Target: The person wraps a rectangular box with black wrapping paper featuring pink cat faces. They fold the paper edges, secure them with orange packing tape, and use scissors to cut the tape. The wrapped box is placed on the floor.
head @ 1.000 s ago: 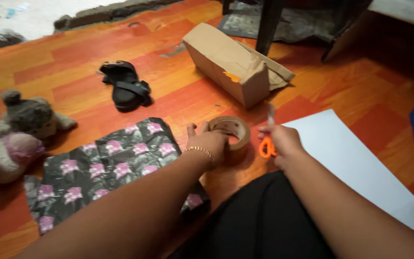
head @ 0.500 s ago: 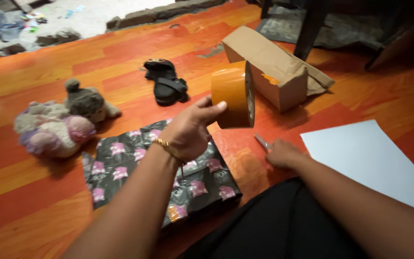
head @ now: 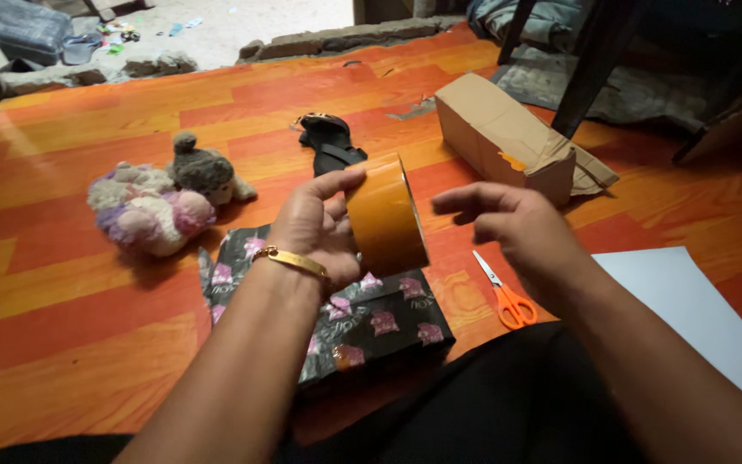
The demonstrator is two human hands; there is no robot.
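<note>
The left hand [head: 315,228] has the roll of brown packing tape [head: 386,215] lifted up over the floor, thumb across the top edge and fingers cupped behind, so the smooth outer band faces the right side, probably the easiest way to get at the tape's surface. The right hand [head: 513,228] is empty, fingers loosely spread and curled toward the roll, just beside it but not touching. The orange-handled scissors [head: 502,292] lie flat on the orange wood-look floor [head: 62,309] below that hand (within easy reach). A parcel wrapped in black floral paper [head: 362,322] sits right under the roll, close to the lap.
</note>
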